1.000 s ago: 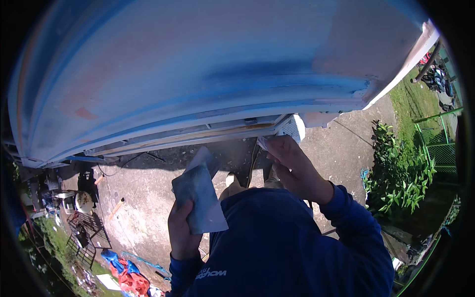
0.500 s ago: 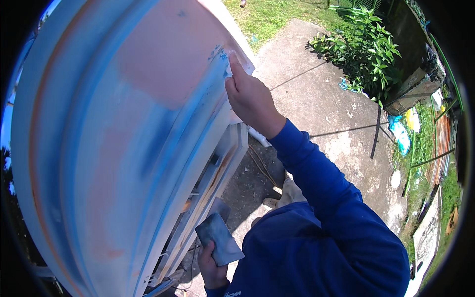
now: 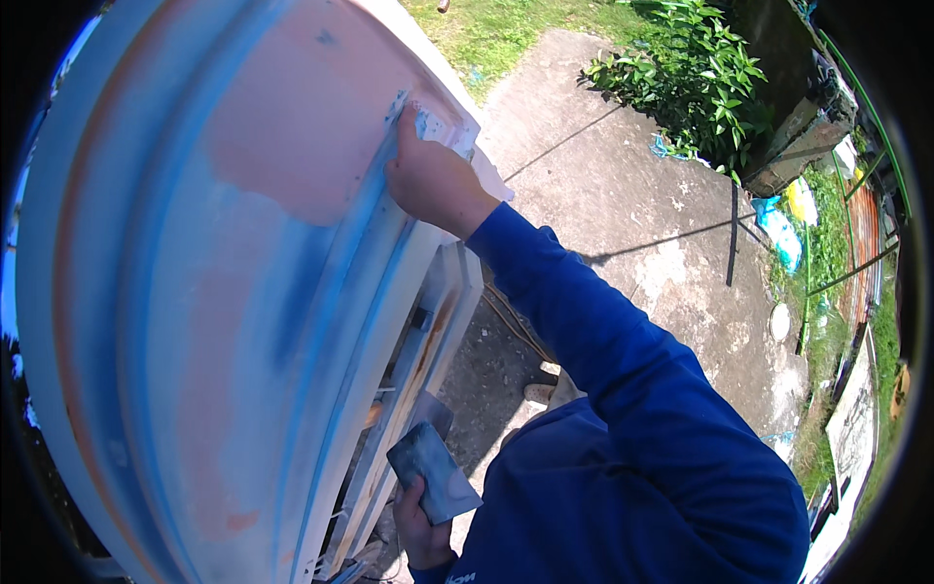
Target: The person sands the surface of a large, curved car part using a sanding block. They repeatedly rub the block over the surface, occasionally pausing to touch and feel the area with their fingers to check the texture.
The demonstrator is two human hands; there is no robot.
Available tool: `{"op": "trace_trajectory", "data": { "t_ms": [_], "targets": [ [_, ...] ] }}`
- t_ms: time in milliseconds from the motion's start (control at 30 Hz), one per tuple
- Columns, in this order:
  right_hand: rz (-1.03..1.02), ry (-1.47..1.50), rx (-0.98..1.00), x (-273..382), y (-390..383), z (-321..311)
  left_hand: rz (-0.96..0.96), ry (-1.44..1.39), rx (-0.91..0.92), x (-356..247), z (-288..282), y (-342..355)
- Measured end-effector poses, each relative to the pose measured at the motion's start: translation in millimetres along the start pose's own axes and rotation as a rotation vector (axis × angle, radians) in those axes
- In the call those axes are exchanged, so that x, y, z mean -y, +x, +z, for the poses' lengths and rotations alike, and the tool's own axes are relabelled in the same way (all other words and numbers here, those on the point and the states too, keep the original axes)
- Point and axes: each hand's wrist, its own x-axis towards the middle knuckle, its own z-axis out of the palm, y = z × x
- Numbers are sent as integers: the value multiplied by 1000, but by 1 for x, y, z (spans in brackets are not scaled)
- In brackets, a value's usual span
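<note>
Head view: the panel [image 3: 195,341] is the big one here, sweeping down the whole left side in front of the body, curved and patchy in blue, white and pink. I'd judge it stiff and far too heavy to lift on one palm; the matte face looks smooth enough to slip on, so if I wanted hold of it I'd go for its rim. Just beneath its lower edge runs a pale frame [image 3: 457,273], hard and straight. Up to the right hand [image 3: 438,185] now: it lies over the panel's far corner, back of the hand toward me, one finger stretched forward, apparently on the surface. The other fingers are hidden under it, so I can't tell whether it's pinching anything. Down low, the left hand [image 3: 423,530] is closed on a grey sheet [image 3: 438,477], thumb across the front, fingers out of sight behind, well apart from the other hand. That sheet should be light, thin and fairly bendy, easiest by its lower edge, right where the thumb sits. A paler sheet [image 3: 435,412] peeks out behind it, mostly covered. And smallest, blue flecks [image 3: 395,105], right beside that stretched fingertip.
</note>
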Motion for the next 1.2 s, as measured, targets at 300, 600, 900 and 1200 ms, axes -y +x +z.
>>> {"op": "trace_trajectory", "data": {
  "t_ms": [300, 600, 900, 1200],
  "targets": [
    [-64, -76, -89, -17, -7, -19, 4, 40, -7, -4, 4, 6],
    [-78, -92, -64, -24, -14, -17, 2, 36, 22, -2, 7, 6],
    [-97, 91, 23, -15, -29, 9, 26, 54, -34, 2, 10, 5],
    [-139, 194, -42, -16, -37, 10, 29, 93, -78, 0, 12, -4]
  ]
}}
